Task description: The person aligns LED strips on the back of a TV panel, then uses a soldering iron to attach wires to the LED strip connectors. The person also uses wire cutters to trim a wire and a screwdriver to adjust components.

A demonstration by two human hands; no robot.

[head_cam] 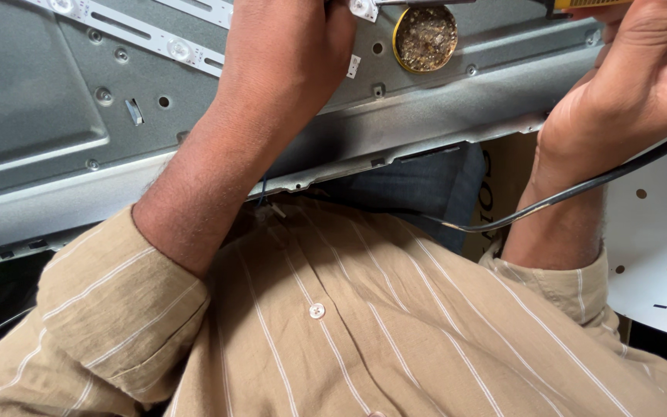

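Here, your left hand [287, 46] presses the grey panel [55, 116], fingers out of frame; your right hand [642, 77] clamps a corded tool [588, 4]. Keep its tip steady near the tin [424, 37].

Metal panel [48, 108] grey; strips [148, 38] white; round tin [425, 37] yellow-rimmed, brown inside; cable [580, 188] black; shirt [364, 324] tan, thin white stripes; perforated sheet [658, 247] white.
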